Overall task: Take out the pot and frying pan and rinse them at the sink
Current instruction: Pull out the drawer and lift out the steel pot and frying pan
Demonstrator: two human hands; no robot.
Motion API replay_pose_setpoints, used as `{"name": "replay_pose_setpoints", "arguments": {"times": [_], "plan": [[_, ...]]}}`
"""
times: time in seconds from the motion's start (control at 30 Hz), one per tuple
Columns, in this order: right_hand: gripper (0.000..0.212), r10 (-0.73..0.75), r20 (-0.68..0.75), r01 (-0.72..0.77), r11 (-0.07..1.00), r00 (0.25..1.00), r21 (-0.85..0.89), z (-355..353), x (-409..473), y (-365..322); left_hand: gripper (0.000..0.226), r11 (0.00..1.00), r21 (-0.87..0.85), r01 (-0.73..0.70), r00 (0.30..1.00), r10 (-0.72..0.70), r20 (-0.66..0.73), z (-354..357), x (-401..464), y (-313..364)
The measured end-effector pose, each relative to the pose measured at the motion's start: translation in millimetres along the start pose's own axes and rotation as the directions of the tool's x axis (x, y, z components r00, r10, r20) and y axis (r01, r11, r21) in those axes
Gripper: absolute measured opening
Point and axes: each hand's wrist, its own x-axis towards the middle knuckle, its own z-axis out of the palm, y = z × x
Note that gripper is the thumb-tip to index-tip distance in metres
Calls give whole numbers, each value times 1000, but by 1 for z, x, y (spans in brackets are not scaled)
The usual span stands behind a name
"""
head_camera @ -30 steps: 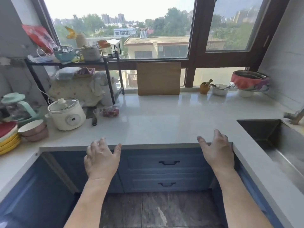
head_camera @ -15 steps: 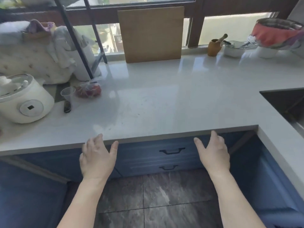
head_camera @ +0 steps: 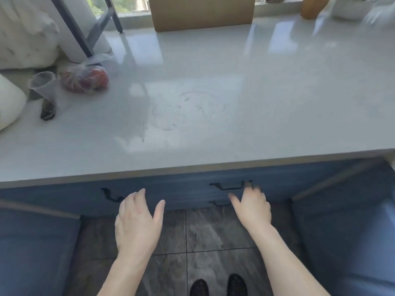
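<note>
Pot and frying pan are nowhere in view, presumably behind the blue cabinet fronts [head_camera: 183, 189] under the counter [head_camera: 213, 103]. A second ago the view took in window and sink; now it has dipped toward the floor. Left hand [head_camera: 136, 223], fingers spread and empty, nears the left handle [head_camera: 111, 196]; right hand [head_camera: 253, 207], open, blurred, reaches just below the right handle [head_camera: 227, 185].

On the countertop [head_camera: 213, 92], a bagged item [head_camera: 85, 79], perhaps fruit, lies at ten o'clock; a board [head_camera: 203, 11] stands at twelve.
</note>
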Motion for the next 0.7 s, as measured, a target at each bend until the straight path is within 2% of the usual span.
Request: {"name": "replay_pose_setpoints", "arguments": {"times": [0.33,0.53,0.7], "plan": [[57,-97,186,126,981,978,-149,61,55,-5,62,998,67,20,1000,-20,9,37,26,4],[58,-136,193,167,973,972,-159,70,56,5,60,994,110,-4,1000,2,22,43,26,1],[57,-133,202,167,972,970,-163,71,49,9,58,992,78,-94,995,98,-38,45,15,6]]}}
